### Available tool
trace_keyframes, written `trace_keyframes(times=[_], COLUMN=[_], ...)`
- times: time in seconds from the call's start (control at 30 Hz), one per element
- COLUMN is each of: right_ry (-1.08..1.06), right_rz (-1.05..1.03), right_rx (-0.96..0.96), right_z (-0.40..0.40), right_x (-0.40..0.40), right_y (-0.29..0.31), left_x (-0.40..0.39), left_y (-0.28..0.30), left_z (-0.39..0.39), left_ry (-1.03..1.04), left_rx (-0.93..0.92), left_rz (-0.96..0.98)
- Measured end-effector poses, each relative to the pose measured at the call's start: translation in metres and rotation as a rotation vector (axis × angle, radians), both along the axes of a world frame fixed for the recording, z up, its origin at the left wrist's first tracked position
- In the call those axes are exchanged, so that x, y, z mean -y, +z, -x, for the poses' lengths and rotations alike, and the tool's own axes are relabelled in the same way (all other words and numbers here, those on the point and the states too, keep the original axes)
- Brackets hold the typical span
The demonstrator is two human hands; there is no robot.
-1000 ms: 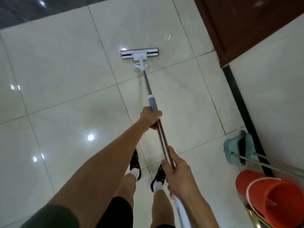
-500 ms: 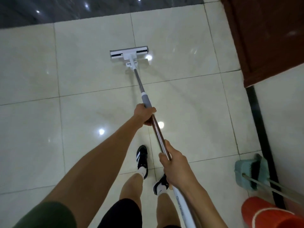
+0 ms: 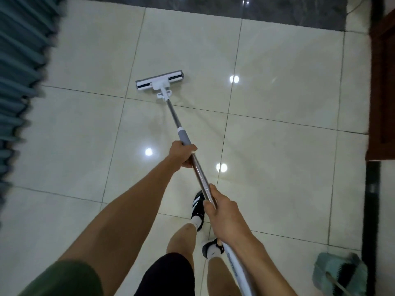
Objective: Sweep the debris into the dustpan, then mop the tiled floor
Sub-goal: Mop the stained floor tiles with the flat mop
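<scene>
Both hands grip the mop handle [image 3: 197, 174]: the left hand [image 3: 182, 153] curls round it just below the grey collar, and the right hand [image 3: 224, 212] wraps it nearer the body. The flat white mop head [image 3: 159, 81] lies on the cream tiled floor [image 3: 277, 92], just beyond a grout line. At the lower right, a teal dustpan [image 3: 339, 274] sits blurred at the frame edge, seemingly with a dark brush in it. Blue curtain folds [image 3: 19, 71] hang at the left, and a dark wooden door [image 3: 382, 82] stands at the right.
</scene>
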State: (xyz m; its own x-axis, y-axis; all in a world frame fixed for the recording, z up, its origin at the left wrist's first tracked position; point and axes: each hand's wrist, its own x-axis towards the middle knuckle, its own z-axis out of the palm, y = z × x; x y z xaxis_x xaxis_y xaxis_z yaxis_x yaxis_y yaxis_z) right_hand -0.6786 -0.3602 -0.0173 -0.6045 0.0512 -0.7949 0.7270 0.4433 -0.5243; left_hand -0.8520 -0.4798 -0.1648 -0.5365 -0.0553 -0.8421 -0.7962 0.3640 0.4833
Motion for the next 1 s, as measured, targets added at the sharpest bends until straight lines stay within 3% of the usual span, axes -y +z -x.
trace_keyframes(times=[0.3, 0.6, 1.0], right_ry=[0.152, 0.201, 0.216], right_rz=[-0.077, -0.156, -0.182], right_rx=[0.016, 0.087, 0.032], right_z=[0.014, -0.013, -0.169], right_x=[0.029, 0.025, -0.044], right_y=[-0.002, -0.011, -0.016], left_x=[0.038, 0.024, -0.047], left_y=[-0.007, -0.006, 0.004], left_z=[0.001, -0.026, -0.169], left_ry=[0.140, 0.018, -0.227], left_rx=[0.067, 0.107, 0.080], left_rz=[-0.039, 0.020, 0.174])
